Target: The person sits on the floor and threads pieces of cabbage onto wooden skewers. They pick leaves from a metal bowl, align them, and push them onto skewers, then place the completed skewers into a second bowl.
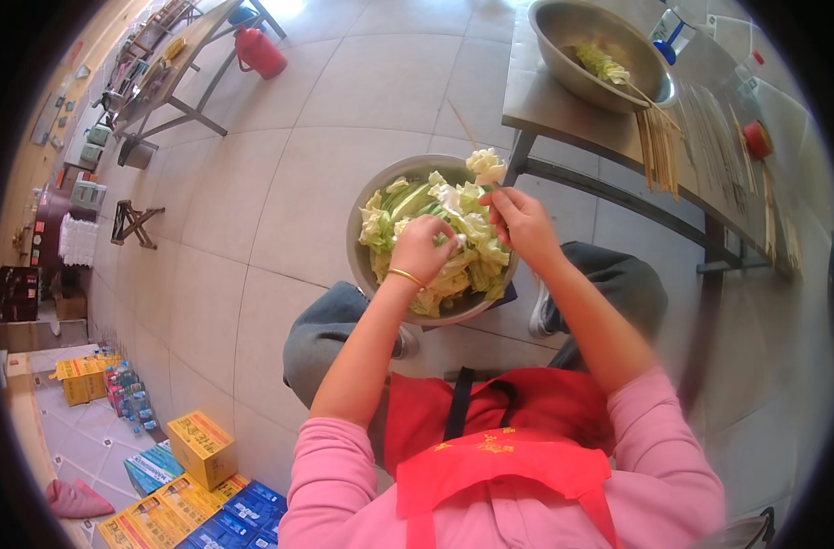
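A large metal basin (361, 269) between my knees holds a heap of torn pale-green cabbage leaves (451, 274). My right hand (520, 221), over the basin's right rim, grips a thin wooden skewer (463, 123). Cabbage pieces (486, 166) are bunched on that skewer just beyond my fingers, and its far end sticks out bare. Above the heap, my left hand (425, 248) pinches a small whitish cabbage piece (460, 240) between thumb and fingers; most of that piece is hidden.
On the metal table (575, 137) at right stands a steel bowl (561, 82) with a loaded cabbage skewer (603, 65). Bare skewers (657, 154) overhang the table's edge. A red thermos (259, 53) and folding stool (137, 223) stand left; cartons (201, 449) are stacked lower left.
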`<state>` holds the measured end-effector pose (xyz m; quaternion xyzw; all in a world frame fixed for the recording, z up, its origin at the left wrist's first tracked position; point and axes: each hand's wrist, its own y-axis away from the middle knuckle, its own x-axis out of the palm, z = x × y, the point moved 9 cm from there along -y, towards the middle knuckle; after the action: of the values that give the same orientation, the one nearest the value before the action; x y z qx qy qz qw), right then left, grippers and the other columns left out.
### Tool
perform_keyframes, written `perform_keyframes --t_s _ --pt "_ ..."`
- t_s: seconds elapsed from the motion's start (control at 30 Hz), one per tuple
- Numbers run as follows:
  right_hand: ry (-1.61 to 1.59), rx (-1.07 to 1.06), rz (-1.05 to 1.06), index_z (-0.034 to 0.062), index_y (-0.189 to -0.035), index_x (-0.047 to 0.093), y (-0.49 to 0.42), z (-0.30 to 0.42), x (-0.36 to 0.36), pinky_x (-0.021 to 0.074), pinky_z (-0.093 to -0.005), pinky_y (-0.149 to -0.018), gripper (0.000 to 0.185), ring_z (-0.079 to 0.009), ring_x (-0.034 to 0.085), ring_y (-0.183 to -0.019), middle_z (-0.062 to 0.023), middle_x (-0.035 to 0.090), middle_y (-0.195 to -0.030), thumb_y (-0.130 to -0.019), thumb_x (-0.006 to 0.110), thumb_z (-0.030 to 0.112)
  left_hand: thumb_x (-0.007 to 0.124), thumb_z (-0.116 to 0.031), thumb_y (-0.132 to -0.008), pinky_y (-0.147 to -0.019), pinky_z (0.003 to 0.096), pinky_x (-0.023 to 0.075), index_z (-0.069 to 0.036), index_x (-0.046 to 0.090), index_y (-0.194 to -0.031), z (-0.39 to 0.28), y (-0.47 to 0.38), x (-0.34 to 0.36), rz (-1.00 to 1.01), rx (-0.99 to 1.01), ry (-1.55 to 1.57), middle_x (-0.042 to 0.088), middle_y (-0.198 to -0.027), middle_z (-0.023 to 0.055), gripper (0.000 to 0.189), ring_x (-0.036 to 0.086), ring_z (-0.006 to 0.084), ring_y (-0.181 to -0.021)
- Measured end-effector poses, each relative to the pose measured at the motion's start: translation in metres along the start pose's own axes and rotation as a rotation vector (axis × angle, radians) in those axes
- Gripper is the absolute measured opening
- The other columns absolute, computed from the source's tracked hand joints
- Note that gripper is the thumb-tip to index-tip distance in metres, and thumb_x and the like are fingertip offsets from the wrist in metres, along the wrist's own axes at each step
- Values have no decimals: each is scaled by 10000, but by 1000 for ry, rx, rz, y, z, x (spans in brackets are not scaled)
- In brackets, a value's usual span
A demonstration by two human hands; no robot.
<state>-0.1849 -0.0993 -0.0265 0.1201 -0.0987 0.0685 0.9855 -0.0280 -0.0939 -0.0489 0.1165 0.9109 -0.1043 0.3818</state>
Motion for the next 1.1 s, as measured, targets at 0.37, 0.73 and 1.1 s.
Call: perform_keyframes --t_s 0.37,0.73,1.1 --pt "122 -113 147 20 -1089 627 6 -9 30 395 -194 -540 267 -32 486 -627 13 576 -851 -824 661 29 647 -39 -853 -740 225 541 -55 583 -1009 13 7 -4 64 -498 1356 656 -971 66 169 645 127 -855" --pt "191 -37 278 -18 -1054 619 13 -11 44 387 -199 -511 251 -59 482 -551 -9 567 -793 -966 466 159 599 19 -867 -797 253 567 -19 558 -995 52 8 -58 -511 -461 1396 626 -1010 109 139 649 207 -922" --pt "388 -26 395 -19 -1005 635 28 -15 61 422 -230 -490 244 -76 499 -530 -37 568 -761 -964 472 158 611 52 -839 -858 301 560 23 536 -1022 73 19 -108 -818 -398 1362 594 -1054 135 200 627 227 -959"
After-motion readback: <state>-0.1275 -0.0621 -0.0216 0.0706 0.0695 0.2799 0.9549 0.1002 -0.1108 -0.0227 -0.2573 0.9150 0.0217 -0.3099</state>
